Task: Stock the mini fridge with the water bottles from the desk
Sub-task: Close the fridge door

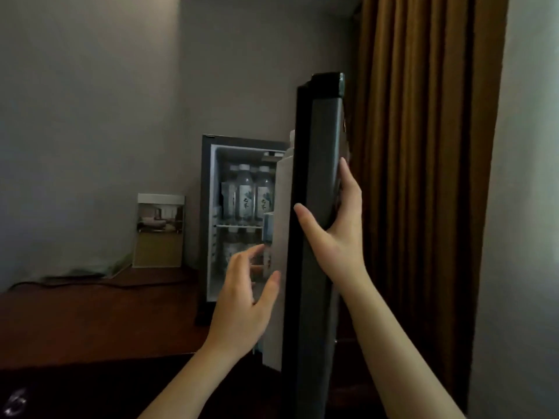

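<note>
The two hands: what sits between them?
In the head view, the open fridge door, seen edge-on, stands between them. The right hand grips its outer edge; the left hand is open on the inner side, before the water bottles.

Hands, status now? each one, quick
Left hand: open, fingers spread, empty, in front of the mini fridge opening.
Right hand: gripping the edge of the open fridge door.

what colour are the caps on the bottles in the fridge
White caps on the clear plastic water bottles, seen best in the head view.
</note>
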The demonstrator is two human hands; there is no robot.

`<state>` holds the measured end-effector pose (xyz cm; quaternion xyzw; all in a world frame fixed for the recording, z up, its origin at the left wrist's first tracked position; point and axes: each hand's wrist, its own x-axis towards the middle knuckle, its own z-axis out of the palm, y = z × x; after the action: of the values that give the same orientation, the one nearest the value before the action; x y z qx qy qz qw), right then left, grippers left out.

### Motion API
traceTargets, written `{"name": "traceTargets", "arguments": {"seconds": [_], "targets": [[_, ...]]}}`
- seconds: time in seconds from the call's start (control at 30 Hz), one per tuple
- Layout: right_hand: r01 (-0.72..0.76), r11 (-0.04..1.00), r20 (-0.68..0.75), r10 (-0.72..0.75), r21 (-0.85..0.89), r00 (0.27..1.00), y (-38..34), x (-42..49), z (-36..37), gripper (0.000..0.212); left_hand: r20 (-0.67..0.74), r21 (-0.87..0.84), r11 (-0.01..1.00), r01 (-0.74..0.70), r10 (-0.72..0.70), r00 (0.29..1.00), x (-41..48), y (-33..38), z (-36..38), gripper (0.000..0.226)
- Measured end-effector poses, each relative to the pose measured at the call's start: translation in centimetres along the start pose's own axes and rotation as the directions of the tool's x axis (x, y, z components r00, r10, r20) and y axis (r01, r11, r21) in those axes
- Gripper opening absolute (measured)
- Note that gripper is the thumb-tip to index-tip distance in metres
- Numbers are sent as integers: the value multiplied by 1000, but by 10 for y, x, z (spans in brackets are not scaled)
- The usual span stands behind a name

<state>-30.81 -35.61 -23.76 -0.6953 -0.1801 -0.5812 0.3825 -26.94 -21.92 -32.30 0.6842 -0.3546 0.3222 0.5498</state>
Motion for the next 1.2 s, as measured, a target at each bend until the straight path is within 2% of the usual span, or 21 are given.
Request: {"name": "traceTargets", "arguments": {"seconds": [0.07,0.23,0.4,0.6,0.87,1.1,1.2], "targets": [[1,999,20,-1,-39,1000,0,1,29,80,5,30,999,33,-34,999,-1,-9,-7,49],[51,993,190,-31,-103,981,7,7,79,71,-75,187,975,116,-104,992,15,-37,-17,83],[175,948,401,-56,-266,914,30,21,109,62,-146,383,886,261,-221,964,40,-79,-33,79],[299,860,593,6,-414,805,67,41,146,59,-189,477,766,431,-390,901,79,-128,-43,67],[350,802,678,91,-484,729,114,56,191,62,-139,504,698,508,-515,846,124,-186,-52,55],[365,759,684,142,-540,716,137,63,217,69,-120,459,723,517,-526,842,142,-227,-54,55],[376,737,679,151,-562,718,142,64,223,77,-110,454,745,488,-497,861,144,-238,-55,55]]}}
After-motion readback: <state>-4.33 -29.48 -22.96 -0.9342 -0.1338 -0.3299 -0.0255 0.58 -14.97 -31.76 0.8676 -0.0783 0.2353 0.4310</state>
